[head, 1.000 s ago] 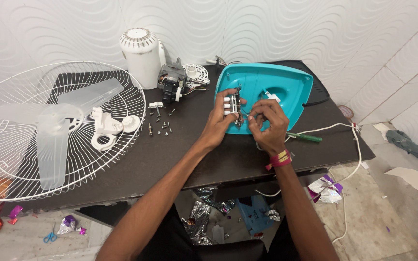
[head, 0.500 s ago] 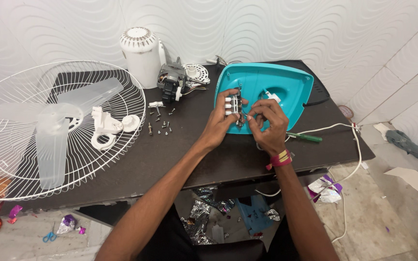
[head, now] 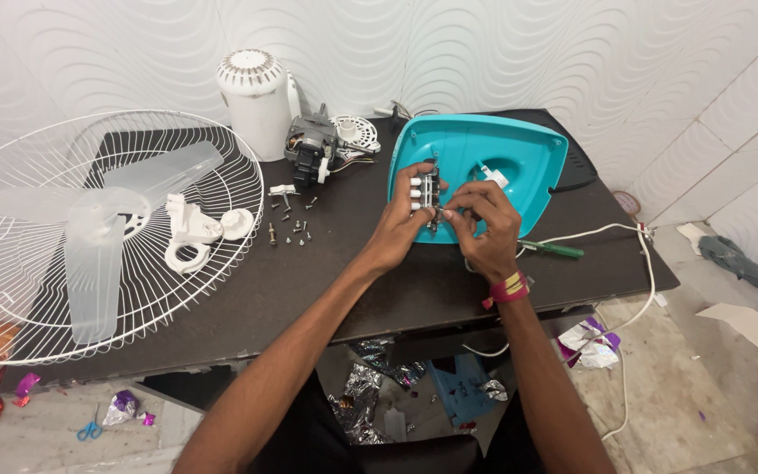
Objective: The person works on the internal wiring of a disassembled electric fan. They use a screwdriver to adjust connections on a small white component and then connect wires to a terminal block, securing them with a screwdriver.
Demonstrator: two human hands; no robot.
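left hand (head: 396,230) grip clamped on push-button switch block (head: 426,191), steadying it | right hand (head: 482,230) fingertips pinched on its near end | over teal fan base (head: 519,158) on counter (head: 344,281)

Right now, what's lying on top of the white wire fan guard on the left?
On the wire guard lie the clear fan blade and, on its right edge, white plastic parts. The dark table shows through the wires; the blade blurs what lies under it.
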